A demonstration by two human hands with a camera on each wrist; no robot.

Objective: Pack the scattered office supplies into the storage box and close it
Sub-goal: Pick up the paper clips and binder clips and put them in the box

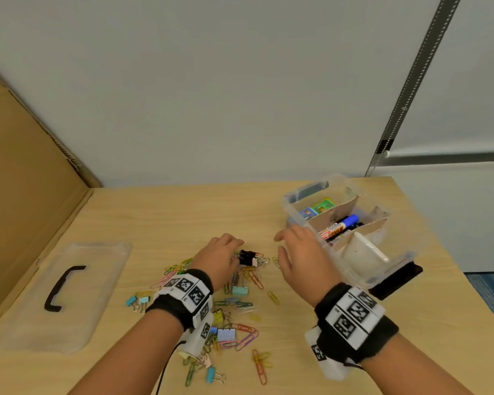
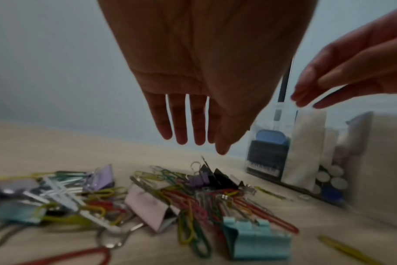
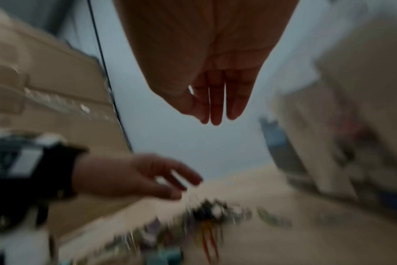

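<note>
A heap of coloured paper clips (image 1: 240, 305) and binder clips (image 2: 256, 238) lies scattered on the wooden table. My left hand (image 1: 221, 256) hovers over the heap with straight fingers (image 2: 179, 123), holding nothing, just left of a black binder clip (image 1: 247, 257). My right hand (image 1: 295, 253) hangs open a little above the table between the heap and the clear storage box (image 1: 397, 250); its fingers (image 3: 215, 105) are straight and empty. The box stands open at the right, split by cardboard dividers, with markers (image 1: 340, 226) and small coloured tins (image 1: 315, 210) inside.
The clear lid (image 1: 69, 295) with a black handle lies flat at the left. A cardboard sheet (image 1: 20, 212) leans against the wall at far left. A dark flat object (image 1: 397, 280) lies under the box's near corner. The table edge runs down the right side.
</note>
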